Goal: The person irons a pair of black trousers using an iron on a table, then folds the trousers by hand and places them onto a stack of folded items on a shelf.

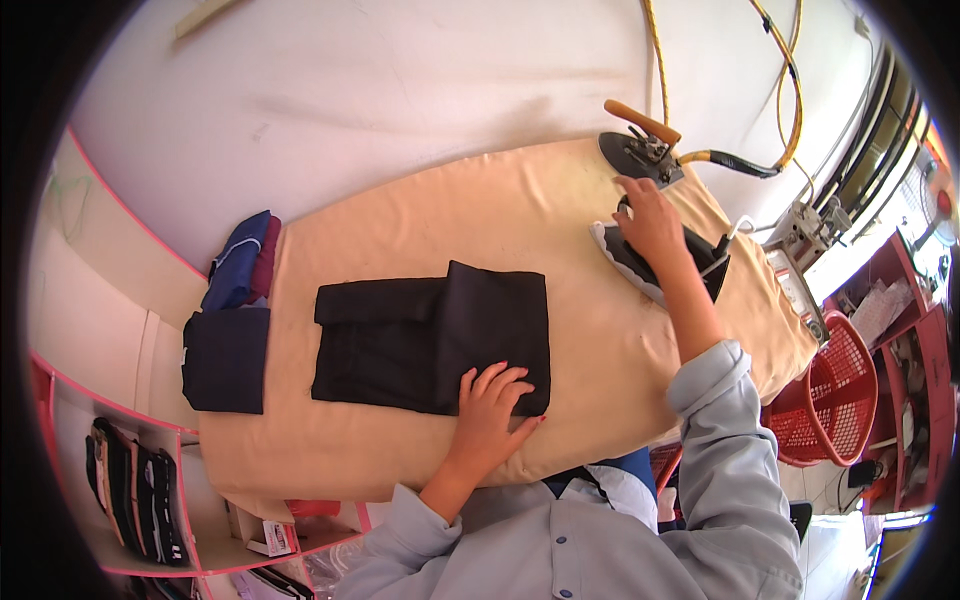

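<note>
A black folded garment point(382, 360), apparently trousers, lies across the middle of the padded ironing table point(360, 457). One end of it is turned over into a smooth flap at the right. My left hand point(491, 412) rests on that flap near its lower edge, fingers spread, gripping nothing. At the right, my right hand point(654, 221) is around the handle of an electric iron point(637, 266) with a pale rim around its sole. The hand hides most of the handle. Just beyond it, a second iron point(630, 154) with a wooden handle point(641, 122) sits on the cloth.
Folded navy clothing point(226, 360) and a blue and maroon pile point(238, 262) lie at the table's left end. A yellow hose point(796, 112) runs up from the far iron. Red plastic baskets point(844, 397) stand at right; shelves point(187, 510) hold folded clothes at lower left.
</note>
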`<state>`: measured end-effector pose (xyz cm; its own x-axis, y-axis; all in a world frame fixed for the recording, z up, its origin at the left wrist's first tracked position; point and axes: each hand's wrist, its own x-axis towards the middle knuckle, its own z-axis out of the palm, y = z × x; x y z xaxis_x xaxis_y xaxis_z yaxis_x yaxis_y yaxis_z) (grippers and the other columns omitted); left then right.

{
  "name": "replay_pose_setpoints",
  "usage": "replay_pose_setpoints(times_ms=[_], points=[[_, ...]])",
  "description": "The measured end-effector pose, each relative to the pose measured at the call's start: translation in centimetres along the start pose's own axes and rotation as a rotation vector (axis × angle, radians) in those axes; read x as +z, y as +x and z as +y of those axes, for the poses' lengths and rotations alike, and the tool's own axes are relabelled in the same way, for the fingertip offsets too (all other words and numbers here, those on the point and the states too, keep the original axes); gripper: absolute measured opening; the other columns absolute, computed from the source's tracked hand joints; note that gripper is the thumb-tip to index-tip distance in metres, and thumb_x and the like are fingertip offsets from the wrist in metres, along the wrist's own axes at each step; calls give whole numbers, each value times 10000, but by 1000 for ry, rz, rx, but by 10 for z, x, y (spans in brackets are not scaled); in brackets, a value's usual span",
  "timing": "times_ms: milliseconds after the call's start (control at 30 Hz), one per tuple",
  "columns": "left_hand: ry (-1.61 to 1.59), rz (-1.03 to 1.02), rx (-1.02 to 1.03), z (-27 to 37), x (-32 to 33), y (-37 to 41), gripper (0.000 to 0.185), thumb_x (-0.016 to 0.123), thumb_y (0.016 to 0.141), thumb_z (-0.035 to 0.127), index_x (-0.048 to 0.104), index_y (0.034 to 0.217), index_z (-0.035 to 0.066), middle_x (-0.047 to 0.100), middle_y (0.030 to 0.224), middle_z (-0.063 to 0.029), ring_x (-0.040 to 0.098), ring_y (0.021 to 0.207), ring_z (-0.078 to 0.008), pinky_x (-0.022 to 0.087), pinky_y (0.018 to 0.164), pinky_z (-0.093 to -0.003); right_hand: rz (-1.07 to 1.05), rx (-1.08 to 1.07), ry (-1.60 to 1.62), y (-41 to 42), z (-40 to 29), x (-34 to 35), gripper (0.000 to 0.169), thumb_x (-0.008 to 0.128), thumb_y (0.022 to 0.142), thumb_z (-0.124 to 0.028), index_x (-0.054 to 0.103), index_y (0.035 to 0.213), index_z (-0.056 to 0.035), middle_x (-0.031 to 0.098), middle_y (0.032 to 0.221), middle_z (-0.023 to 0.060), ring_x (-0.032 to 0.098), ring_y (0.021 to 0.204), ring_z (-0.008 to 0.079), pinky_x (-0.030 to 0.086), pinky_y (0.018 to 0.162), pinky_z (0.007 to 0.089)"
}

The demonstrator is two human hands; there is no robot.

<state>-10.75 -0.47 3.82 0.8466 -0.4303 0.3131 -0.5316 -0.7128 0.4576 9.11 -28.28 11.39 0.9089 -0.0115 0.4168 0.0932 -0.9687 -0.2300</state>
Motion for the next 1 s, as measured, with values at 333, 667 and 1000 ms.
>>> replay_pose_setpoints(times_ms=[333, 667, 1000], points=[[-166, 421, -261, -46, -44, -29, 325, 725, 750, 267, 564, 960, 79, 494, 1255, -130, 479, 1135, -323, 316, 989, -454, -364, -127, 463, -21, -44, -50, 466, 687, 748, -473, 675, 913, -37, 650, 780, 180, 630, 755, 348, 483, 681, 410], [-46, 356, -275, -46, -39, -25, 203, 700, 746, 168, 563, 839, 50, 574, 1089, -108, 521, 1025, -308, 357, 914, -414, -182, -426, 219, -36, -181, 10, 487, 648, 750, -546, 613, 741, -60, 632, 647, 116, 641, 629, 293, 509, 565, 380], [-141, 479, -288, -48, -43, -23, 123, 667, 733, 29, 547, 746, 8, 563, 884, -111, 548, 856, -279, 434, 769, -352, -220, -453, 253, 3, -237, 41, 501, 661, 746, -541, 673, 750, -40, 655, 707, 136, 665, 728, 285, 526, 638, 373]])
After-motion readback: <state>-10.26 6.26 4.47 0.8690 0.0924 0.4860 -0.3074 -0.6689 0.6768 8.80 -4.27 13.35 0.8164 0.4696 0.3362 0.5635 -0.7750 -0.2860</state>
